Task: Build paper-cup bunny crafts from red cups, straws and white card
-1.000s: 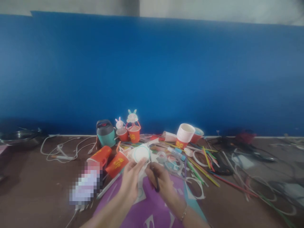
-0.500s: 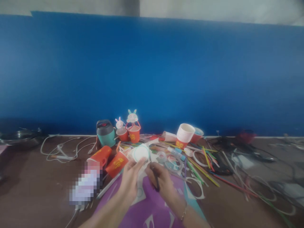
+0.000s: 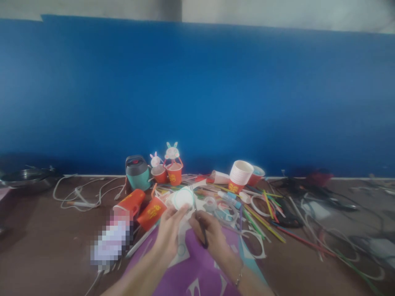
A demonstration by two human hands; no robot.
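Observation:
In the middle of the desk my left hand (image 3: 173, 224) grips a piece of white paper (image 3: 184, 199) with a round green outline drawn on it. My right hand (image 3: 210, 230) is closed round a pair of scissors (image 3: 203, 233) with dark handles. Their blades point away from me and lie at the right edge of the paper. Below both hands is a purple sheet (image 3: 191, 273) with white paper scraps (image 3: 182, 251) on it. Just left of my left hand lies an orange-red paper cup (image 3: 152, 211) with yellow print.
A stack of paper cups (image 3: 241, 172) stands at the back right, near several coloured sticks (image 3: 262, 222) and tape rolls. Two cups with rabbit figures (image 3: 172, 153) and a teal flask (image 3: 137, 174) stand back left. Cables (image 3: 89, 197) lie on both sides. A blue panel (image 3: 197, 94) rises behind.
Almost nothing differs. Both hands, the paper and the scissors keep nearly the same place, with only a very slight shift of the right hand.

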